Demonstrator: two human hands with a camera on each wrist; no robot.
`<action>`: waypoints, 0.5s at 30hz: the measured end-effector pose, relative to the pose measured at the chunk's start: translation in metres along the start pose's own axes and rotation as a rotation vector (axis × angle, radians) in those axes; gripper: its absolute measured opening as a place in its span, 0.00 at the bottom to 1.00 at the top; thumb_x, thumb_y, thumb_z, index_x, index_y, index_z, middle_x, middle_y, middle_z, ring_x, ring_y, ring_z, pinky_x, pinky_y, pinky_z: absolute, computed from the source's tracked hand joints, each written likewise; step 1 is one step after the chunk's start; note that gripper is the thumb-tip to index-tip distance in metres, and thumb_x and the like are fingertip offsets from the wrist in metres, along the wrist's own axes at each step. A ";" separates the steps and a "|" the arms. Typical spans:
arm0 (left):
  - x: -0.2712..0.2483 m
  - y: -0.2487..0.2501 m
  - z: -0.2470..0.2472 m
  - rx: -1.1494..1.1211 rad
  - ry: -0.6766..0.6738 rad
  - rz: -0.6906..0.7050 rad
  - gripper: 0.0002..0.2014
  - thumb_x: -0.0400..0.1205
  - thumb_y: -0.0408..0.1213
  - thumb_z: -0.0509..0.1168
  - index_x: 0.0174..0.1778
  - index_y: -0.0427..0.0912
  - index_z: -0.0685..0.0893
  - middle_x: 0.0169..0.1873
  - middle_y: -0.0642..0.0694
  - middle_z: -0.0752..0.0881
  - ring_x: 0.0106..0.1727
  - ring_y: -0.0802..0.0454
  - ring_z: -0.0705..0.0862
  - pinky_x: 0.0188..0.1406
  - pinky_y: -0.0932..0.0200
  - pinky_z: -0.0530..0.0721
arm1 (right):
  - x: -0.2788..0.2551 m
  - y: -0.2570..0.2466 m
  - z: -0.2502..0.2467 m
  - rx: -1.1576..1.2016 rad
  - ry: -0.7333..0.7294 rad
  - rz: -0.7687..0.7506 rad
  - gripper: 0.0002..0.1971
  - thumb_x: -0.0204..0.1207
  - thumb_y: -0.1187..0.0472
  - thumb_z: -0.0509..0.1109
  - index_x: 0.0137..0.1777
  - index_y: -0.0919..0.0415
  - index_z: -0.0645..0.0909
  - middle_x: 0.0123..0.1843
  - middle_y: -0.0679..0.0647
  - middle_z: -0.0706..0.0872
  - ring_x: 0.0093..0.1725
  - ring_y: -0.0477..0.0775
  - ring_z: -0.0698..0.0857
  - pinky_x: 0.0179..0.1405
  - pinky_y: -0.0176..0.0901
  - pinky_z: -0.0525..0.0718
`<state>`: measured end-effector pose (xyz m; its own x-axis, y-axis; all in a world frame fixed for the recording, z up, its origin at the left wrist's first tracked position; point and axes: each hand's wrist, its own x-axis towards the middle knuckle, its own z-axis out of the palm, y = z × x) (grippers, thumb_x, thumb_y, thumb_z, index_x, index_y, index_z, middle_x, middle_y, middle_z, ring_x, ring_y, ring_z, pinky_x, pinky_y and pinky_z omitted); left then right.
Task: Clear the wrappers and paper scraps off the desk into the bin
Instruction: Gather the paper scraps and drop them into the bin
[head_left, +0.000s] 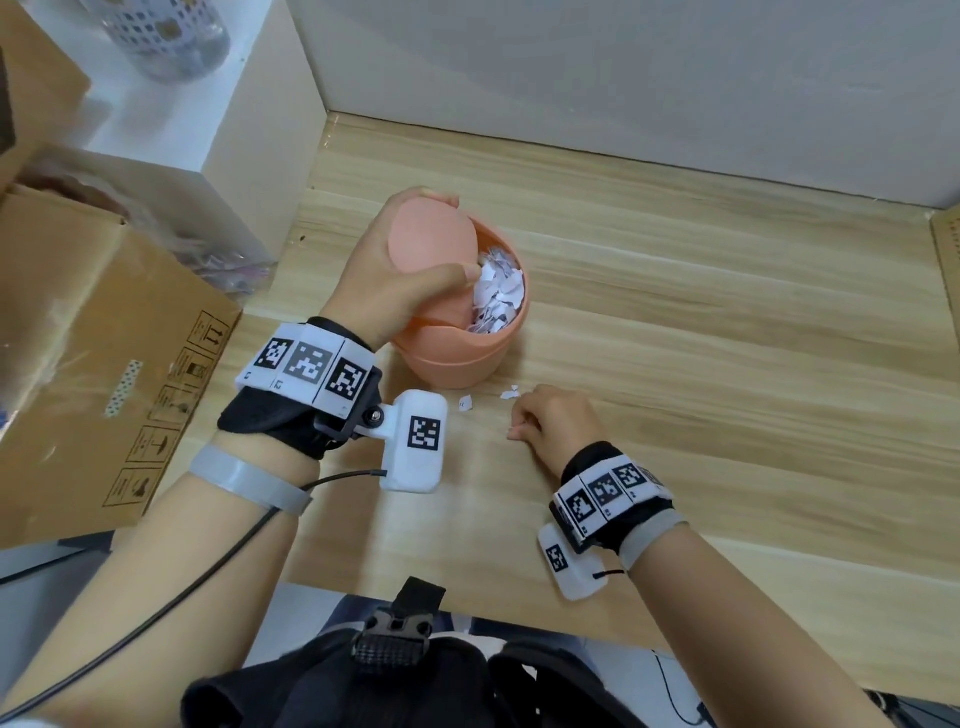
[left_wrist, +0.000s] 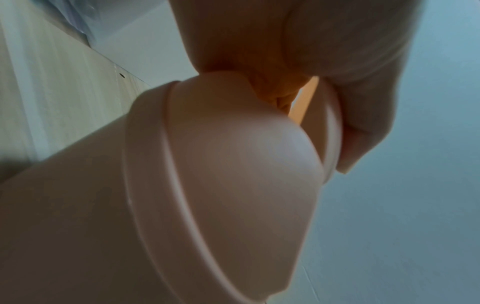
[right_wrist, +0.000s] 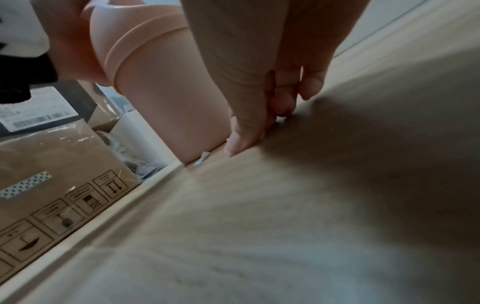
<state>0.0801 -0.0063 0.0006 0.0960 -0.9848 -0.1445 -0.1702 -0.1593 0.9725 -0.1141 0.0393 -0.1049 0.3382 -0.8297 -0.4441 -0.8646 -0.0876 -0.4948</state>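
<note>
A small pink bin stands on the wooden desk, stuffed with white paper scraps. My left hand grips its domed swing lid and holds it tipped open; the left wrist view shows the lid close up under the hand. Just in front of the bin my right hand is down at the desk, fingers curled, pinching a tiny white scrap. Two more scraps lie loose beside it. In the right wrist view the hand touches the wood near the bin.
A large cardboard box sits off the desk's left edge, with a white shelf block behind it. A grey wall runs along the back. The bare wood stretches to the right of the bin.
</note>
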 end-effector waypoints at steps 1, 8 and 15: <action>0.000 0.000 0.000 -0.002 -0.002 0.002 0.40 0.55 0.47 0.73 0.66 0.44 0.75 0.60 0.57 0.82 0.62 0.57 0.80 0.65 0.57 0.78 | 0.001 0.000 0.000 -0.008 -0.007 0.004 0.07 0.69 0.59 0.74 0.37 0.62 0.82 0.42 0.56 0.83 0.45 0.60 0.82 0.49 0.47 0.74; 0.001 -0.001 0.000 -0.036 -0.010 0.002 0.41 0.55 0.47 0.73 0.66 0.42 0.74 0.61 0.55 0.82 0.62 0.57 0.80 0.63 0.61 0.78 | 0.019 -0.009 -0.010 0.243 0.147 0.156 0.06 0.67 0.62 0.75 0.35 0.58 0.79 0.36 0.53 0.82 0.40 0.54 0.79 0.40 0.42 0.74; 0.002 -0.002 -0.001 -0.028 -0.027 0.007 0.35 0.55 0.48 0.73 0.60 0.50 0.74 0.61 0.55 0.81 0.65 0.53 0.79 0.65 0.58 0.78 | 0.026 -0.011 -0.002 0.050 0.146 0.135 0.08 0.73 0.58 0.71 0.45 0.63 0.82 0.48 0.60 0.84 0.50 0.63 0.81 0.46 0.46 0.74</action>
<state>0.0814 -0.0077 -0.0014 0.0686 -0.9874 -0.1423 -0.1436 -0.1509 0.9781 -0.0964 0.0181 -0.1096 0.1600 -0.9036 -0.3974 -0.8778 0.0539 -0.4760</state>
